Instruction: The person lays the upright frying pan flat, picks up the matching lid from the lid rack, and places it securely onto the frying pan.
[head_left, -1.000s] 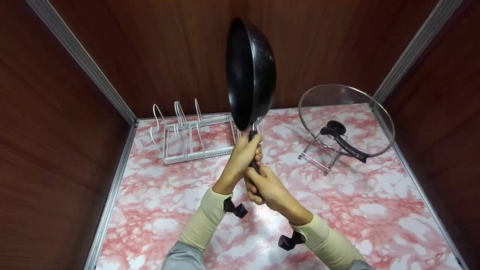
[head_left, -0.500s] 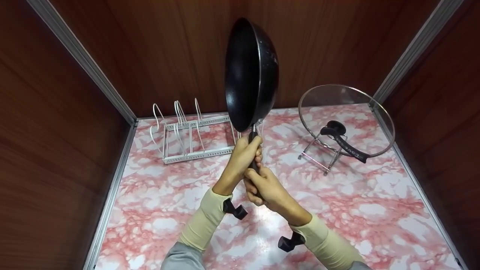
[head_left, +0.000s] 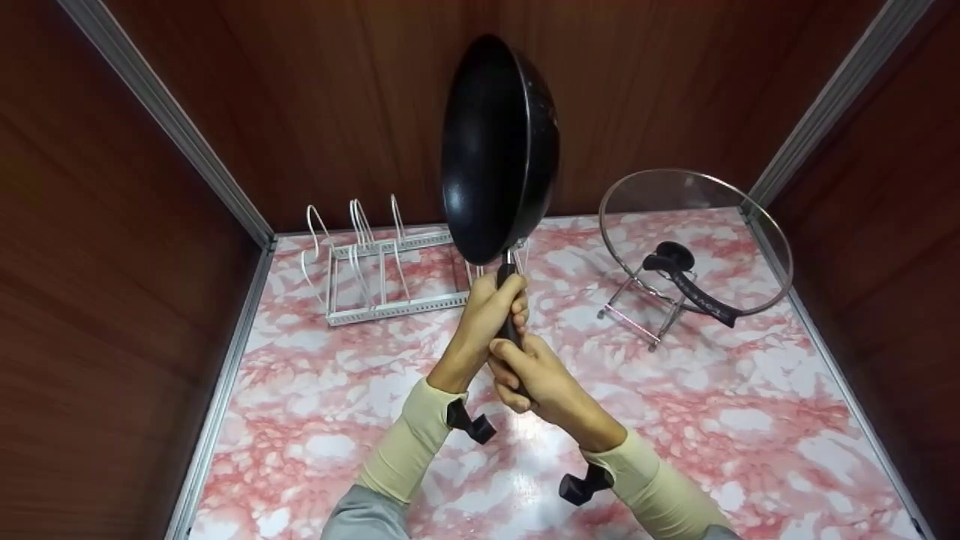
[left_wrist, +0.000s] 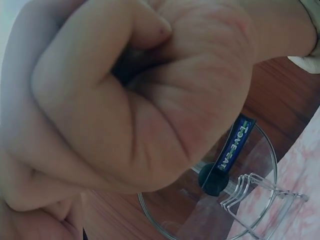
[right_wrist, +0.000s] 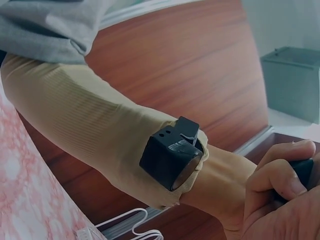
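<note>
A black wok [head_left: 487, 150] is held up on its side above the table, its hollow turned to the left and its handle pointing down. My left hand [head_left: 489, 311] grips the upper part of the black handle just below the bowl. Directly beneath it, my right hand [head_left: 536, 375] is wrapped round the lower part of the handle. In the left wrist view the curled fingers of my left hand [left_wrist: 115, 100] fill most of the picture. The right wrist view shows curled fingers [right_wrist: 280, 175] around a dark piece of the handle.
A white wire rack [head_left: 397, 309] stands at the back left, partly behind the wok. At the back right a glass lid [head_left: 705, 217] with a black handle [head_left: 697, 296] leans on a small metal stand [head_left: 634, 324]. Brown panels [head_left: 337, 112] enclose the marbled table [head_left: 360, 420].
The wok has turned slightly about its handle, so that more of its dark inside shows. Both hands keep their grip in nearly the same place.
</note>
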